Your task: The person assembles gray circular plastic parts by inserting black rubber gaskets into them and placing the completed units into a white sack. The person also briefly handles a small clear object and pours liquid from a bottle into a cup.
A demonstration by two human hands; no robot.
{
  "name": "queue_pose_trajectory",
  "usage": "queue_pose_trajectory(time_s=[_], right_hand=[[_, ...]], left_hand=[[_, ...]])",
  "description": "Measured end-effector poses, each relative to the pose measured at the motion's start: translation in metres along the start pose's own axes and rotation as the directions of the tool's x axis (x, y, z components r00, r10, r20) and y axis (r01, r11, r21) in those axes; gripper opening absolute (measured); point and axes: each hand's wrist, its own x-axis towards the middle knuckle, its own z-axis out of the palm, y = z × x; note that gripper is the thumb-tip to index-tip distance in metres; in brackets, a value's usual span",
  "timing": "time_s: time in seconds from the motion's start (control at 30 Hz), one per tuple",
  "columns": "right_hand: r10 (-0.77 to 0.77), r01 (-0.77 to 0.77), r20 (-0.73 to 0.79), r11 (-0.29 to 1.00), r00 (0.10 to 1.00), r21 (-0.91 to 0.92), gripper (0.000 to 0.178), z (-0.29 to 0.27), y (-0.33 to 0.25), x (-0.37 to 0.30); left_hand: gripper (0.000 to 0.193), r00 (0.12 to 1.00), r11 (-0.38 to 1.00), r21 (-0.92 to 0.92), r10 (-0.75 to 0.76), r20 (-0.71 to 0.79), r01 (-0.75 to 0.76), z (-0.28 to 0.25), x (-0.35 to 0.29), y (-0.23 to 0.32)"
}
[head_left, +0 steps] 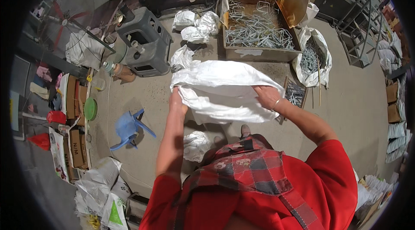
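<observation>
A large white woven sack is stretched sideways in front of me, its mouth facing me and gaping. My left hand is closed on the rim at the left end. At the right end my right hand grips the rim, its fingertips partly hidden by the cloth. Beyond the sack stands a metal bin heaped with bent metal rods. To its right, an open white sack holds many small metal pieces. Below the held sack, a crumpled white bag lies by my feet.
A blue plastic stool lies tipped on the floor at left. Beyond it are a grey plastic stand and a fan. Several tied white bags sit left of the bin. A metal step frame stands far right.
</observation>
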Motion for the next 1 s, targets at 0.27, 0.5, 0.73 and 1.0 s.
queue_pose_trajectory(time_s=[0.27,0.5,0.73,1.0], right_hand=[[0.005,0.031,0.211,0.985,0.977,-0.168,0.126,0.006,-0.060,0.071],[-0.101,-0.453,0.538,0.424,0.837,0.784,0.058,0.051,-0.050,0.001],[0.004,-0.530,0.565,-0.339,0.825,0.777,0.021,-0.013,-0.038,-0.026],[0.680,-0.093,-0.161,0.321,0.715,0.943,0.025,0.071,-0.090,0.042]], left_hand=[[0.054,0.584,0.808,0.109,-0.503,0.637,0.578,0.038,-0.117,-0.025],[0.062,0.419,0.815,0.114,-0.406,0.812,0.568,-0.022,-0.122,0.012],[0.041,0.914,0.737,0.668,-0.197,0.355,-0.101,-0.032,-0.076,0.057],[0.048,0.897,0.860,0.321,-0.438,0.062,0.397,0.064,-0.128,-0.059]])
